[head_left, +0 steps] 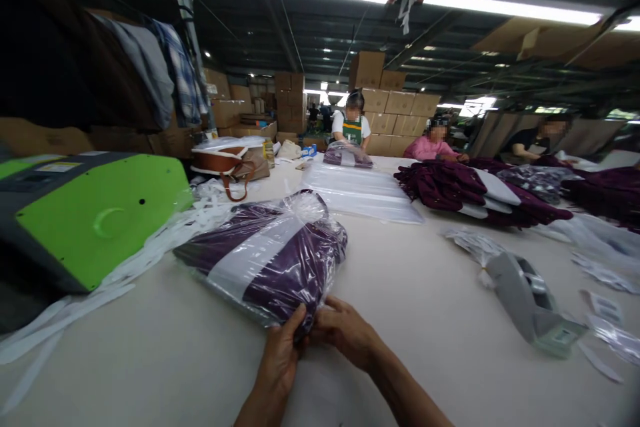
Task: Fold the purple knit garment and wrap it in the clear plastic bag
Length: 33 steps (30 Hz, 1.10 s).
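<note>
Hands, left hand (277, 357) and right hand (345, 330), pinch bagged garment (265, 253) (long axis running away leftward).

Both forearms bare, no sleeves, gloves or rings visible.

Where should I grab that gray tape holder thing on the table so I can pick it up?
Grab the tape holder around its tall rounded back, coming down from above. That end rises highest and looks narrow enough to wrap fingers round. Probably best to avoid the low front end nearest the camera, where the tape comes off; the cutter likely sits there, though it is too blurred to tell.
</note>
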Each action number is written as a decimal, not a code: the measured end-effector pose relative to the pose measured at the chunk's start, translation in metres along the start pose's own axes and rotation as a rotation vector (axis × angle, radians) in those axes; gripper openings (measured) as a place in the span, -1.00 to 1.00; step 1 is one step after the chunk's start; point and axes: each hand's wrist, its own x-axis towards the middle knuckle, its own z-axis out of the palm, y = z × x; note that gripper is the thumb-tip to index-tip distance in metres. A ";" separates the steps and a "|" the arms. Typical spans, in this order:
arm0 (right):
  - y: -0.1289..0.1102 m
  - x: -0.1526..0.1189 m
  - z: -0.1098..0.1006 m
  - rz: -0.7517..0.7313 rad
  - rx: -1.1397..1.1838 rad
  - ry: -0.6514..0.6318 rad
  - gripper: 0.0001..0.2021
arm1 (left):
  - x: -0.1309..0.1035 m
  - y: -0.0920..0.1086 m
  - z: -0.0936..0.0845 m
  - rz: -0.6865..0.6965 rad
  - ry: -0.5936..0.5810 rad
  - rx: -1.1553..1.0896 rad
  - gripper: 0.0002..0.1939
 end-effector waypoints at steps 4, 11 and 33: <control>-0.003 -0.005 -0.006 -0.041 -0.087 0.161 -0.48 | -0.011 -0.014 0.020 -0.001 -0.086 0.000 -0.48; 0.000 -0.010 -0.038 -0.038 -0.203 0.352 -0.28 | -0.029 -0.030 0.002 -0.158 -0.410 0.150 -0.40; -0.074 -0.022 -0.065 -0.111 -0.255 0.440 -0.17 | 0.045 0.278 0.074 1.314 0.058 1.120 -0.78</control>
